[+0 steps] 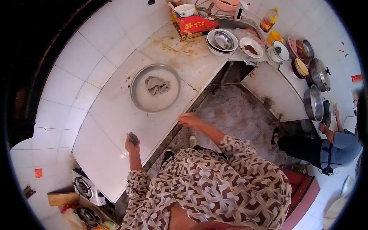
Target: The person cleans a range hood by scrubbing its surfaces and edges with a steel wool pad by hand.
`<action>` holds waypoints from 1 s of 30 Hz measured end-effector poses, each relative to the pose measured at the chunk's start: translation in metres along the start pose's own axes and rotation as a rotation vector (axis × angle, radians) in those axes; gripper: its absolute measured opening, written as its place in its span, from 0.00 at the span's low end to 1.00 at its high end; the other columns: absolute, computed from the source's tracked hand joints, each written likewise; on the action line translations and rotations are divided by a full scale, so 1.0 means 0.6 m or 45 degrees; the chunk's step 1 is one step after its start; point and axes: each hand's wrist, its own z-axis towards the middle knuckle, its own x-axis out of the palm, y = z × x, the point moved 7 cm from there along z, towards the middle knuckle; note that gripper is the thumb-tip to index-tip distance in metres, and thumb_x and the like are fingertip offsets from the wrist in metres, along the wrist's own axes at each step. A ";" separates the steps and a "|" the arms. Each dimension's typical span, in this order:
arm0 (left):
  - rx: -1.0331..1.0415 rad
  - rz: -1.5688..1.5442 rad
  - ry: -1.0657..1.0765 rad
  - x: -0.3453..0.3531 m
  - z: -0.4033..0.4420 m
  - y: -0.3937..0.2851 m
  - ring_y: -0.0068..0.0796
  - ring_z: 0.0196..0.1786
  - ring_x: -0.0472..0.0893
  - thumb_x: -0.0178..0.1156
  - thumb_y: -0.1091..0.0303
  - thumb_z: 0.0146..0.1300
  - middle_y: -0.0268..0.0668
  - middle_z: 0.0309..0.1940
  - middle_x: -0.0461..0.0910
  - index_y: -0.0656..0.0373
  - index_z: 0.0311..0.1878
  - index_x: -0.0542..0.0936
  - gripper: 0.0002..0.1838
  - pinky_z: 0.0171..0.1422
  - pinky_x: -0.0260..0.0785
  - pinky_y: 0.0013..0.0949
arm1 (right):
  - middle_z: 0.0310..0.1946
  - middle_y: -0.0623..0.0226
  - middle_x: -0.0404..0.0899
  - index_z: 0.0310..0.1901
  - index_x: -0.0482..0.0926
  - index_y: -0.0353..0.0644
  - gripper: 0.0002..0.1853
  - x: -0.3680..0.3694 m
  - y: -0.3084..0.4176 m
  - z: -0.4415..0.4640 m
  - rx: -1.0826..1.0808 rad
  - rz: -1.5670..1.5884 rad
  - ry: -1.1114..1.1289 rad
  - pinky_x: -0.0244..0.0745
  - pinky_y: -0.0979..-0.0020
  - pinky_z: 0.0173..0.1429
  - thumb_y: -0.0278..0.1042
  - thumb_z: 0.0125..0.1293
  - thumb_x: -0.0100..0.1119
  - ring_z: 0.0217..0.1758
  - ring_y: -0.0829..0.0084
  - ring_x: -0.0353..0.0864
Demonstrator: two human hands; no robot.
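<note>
A grey, rough-textured scouring pad or scrubber (133, 138) is gripped in my left hand (132, 145), which is over the white tiled counter (111, 126). My right hand (188, 119) hangs at the counter's front edge with its fingers drawn together; whether anything small is between them cannot be made out. Beyond both hands, a round metal basin (174, 100) rests on the counter. Inside it lies a crumpled grey cloth (156, 85), touched by neither hand.
A red box (197, 26), stacked bowls (209, 41) and a plate with dark red bits (256, 53) stand near the sink (230, 23). At right, another person (337, 147) is beside pots (313, 103). A gas stove (86, 188) is lower left.
</note>
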 end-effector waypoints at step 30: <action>0.249 0.270 -0.556 -0.211 -0.052 0.169 0.37 0.62 0.72 0.48 0.56 0.70 0.40 0.59 0.73 0.58 0.63 0.70 0.23 0.57 0.70 0.43 | 0.49 0.62 0.80 0.53 0.73 0.40 0.13 -0.481 -0.161 -0.268 -0.112 0.703 -0.785 0.75 0.70 0.50 0.31 0.70 0.53 0.49 0.70 0.80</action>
